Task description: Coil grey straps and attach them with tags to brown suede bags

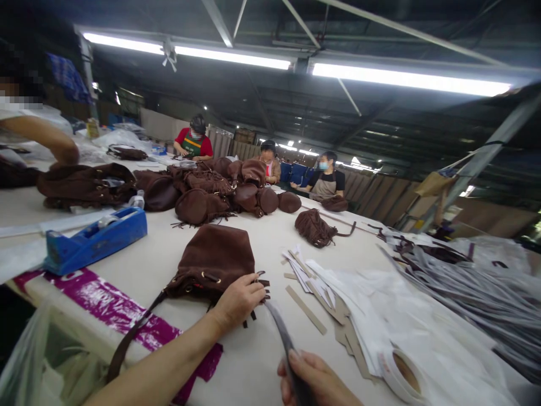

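A dark brown drawstring bag (222, 254) lies on the table in front of me, with its eyelets towards me and its strap (137, 332) hanging over the near edge. My left hand (240, 300) is closed on the bag's right corner, by the short fringe ends. What sits under its fingers is partly hidden. Between thumb and fingers, my right hand (315, 378) grips a long grey strip (279, 324) near the bottom of the view. The strip's far end reaches up to the fringe beside my left hand.
To the left stands a blue tape dispenser (97, 239). Several brown bags (203, 206) are heaped behind. On the right lie paper strips (306, 310), white sheets (380, 304), a tape roll (403, 375) and a pile of grey strips (465, 293). Several people work around the table.
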{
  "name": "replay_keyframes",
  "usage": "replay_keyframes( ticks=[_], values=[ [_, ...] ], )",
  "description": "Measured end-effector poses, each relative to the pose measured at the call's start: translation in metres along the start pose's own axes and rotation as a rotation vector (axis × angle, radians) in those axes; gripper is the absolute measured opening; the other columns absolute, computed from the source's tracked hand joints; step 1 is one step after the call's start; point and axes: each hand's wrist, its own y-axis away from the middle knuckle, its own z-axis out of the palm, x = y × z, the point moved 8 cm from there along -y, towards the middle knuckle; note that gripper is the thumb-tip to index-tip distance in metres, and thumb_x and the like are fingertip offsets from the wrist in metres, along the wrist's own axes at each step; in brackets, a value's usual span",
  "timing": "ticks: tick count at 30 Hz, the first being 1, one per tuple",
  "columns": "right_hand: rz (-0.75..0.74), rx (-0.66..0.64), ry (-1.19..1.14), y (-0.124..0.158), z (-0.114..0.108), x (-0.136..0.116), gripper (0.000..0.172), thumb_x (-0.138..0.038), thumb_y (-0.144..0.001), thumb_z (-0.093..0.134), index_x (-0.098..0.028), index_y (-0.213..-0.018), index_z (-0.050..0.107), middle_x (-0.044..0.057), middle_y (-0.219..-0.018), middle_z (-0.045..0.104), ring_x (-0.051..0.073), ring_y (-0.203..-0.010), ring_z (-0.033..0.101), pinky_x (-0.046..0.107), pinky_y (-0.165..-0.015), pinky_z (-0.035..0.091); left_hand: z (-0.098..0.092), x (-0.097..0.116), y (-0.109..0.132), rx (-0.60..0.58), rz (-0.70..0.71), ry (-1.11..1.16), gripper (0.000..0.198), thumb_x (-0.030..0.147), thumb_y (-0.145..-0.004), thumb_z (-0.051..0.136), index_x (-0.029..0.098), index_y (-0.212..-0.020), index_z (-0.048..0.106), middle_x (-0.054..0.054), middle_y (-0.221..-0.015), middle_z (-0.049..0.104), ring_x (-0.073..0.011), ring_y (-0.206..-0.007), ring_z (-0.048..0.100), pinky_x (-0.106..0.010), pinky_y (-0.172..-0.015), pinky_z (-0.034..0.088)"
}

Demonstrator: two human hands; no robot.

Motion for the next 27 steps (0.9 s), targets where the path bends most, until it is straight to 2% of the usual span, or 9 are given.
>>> replay_keyframes(
  ticks=[2, 6, 9, 13, 18, 23, 25, 27],
  values=[
    [0.033, 0.026, -0.024, -0.013, 0.011, -0.012, 0.054, -0.067, -0.075, 0.061, -0.015, -0.085, 0.056, -0.001, -0.058, 0.060, 0.013, -0.046, 0.060, 0.024, -0.047, 0.045, -0.001, 0.000, 0.002, 0.020, 0.000, 0.020, 0.013, 0.021, -0.093, 0.053, 0.015, -0.087, 0.062, -0.004, -0.091, 0.067, -0.0213, -0.107, 0.058, -0.036, -0.100, 0.047],
    [0.097, 0.088, -0.030, -0.022, 0.024, -0.028, 0.055, -0.068, -0.082, 0.052, -0.013, -0.085, 0.056, 0.003, -0.061, 0.062, 0.017, -0.052, 0.064, 0.025, -0.048, 0.047, -0.004, -0.001, 0.004, 0.050, -0.008, 0.056, 0.011, 0.019, -0.092, 0.055, 0.014, -0.087, 0.062, -0.005, -0.092, 0.066, -0.0217, -0.110, 0.056, -0.035, -0.100, 0.049],
    [0.186, 0.089, -0.059, -0.024, 0.026, -0.026, 0.061, -0.068, -0.088, 0.038, -0.010, -0.090, 0.058, 0.008, -0.066, 0.065, 0.018, -0.055, 0.066, 0.026, -0.049, 0.048, -0.003, -0.003, 0.005, 0.048, -0.010, 0.087, 0.010, 0.020, -0.089, 0.059, 0.013, -0.083, 0.062, -0.006, -0.092, 0.065, -0.0224, -0.110, 0.056, -0.034, -0.098, 0.050],
    [0.281, 0.014, -0.131, -0.026, 0.022, -0.015, 0.064, -0.058, -0.095, 0.023, -0.004, -0.100, 0.058, 0.014, -0.075, 0.068, 0.020, -0.062, 0.068, 0.029, -0.054, 0.052, -0.002, -0.001, 0.005, 0.056, 0.042, 0.122, 0.013, 0.018, -0.091, 0.057, 0.013, -0.079, 0.061, -0.005, -0.090, 0.065, -0.0206, -0.108, 0.057, -0.034, -0.101, 0.049],
    [0.293, -0.079, -0.199, -0.026, 0.013, -0.015, 0.061, -0.054, -0.096, 0.027, -0.002, -0.111, 0.056, 0.019, -0.091, 0.070, 0.024, -0.076, 0.071, 0.034, -0.066, 0.053, -0.003, 0.004, 0.003, 0.077, 0.101, 0.138, 0.024, 0.014, -0.095, 0.046, 0.014, -0.076, 0.060, -0.003, -0.082, 0.064, -0.0159, -0.097, 0.061, -0.036, -0.106, 0.045],
    [0.320, -0.110, -0.221, -0.038, 0.023, -0.028, 0.056, -0.056, -0.092, 0.043, -0.004, -0.106, 0.057, 0.017, -0.088, 0.070, 0.022, -0.072, 0.069, 0.033, -0.065, 0.051, -0.004, 0.006, 0.003, 0.121, 0.106, 0.133, 0.028, 0.013, -0.096, 0.043, 0.013, -0.074, 0.061, -0.005, -0.081, 0.064, -0.0184, -0.104, 0.060, -0.035, -0.105, 0.046],
    [0.333, -0.099, -0.223, -0.042, 0.027, -0.033, 0.051, -0.053, -0.091, 0.046, -0.005, -0.105, 0.058, 0.015, -0.085, 0.070, 0.020, -0.070, 0.068, 0.031, -0.063, 0.050, -0.004, 0.002, 0.003, 0.133, 0.080, 0.135, 0.030, 0.013, -0.096, 0.040, 0.013, -0.073, 0.060, -0.005, -0.082, 0.064, -0.0183, -0.105, 0.060, -0.035, -0.104, 0.047],
    [0.315, -0.020, -0.194, -0.043, 0.024, -0.036, 0.045, -0.047, -0.093, 0.045, -0.006, -0.106, 0.058, 0.013, -0.084, 0.069, 0.019, -0.068, 0.067, 0.029, -0.060, 0.050, -0.004, 0.000, 0.003, 0.144, 0.072, 0.137, 0.032, 0.013, -0.097, 0.039, 0.013, -0.071, 0.059, -0.004, -0.080, 0.063, -0.0183, -0.103, 0.061, -0.035, -0.104, 0.046]
  ],
)
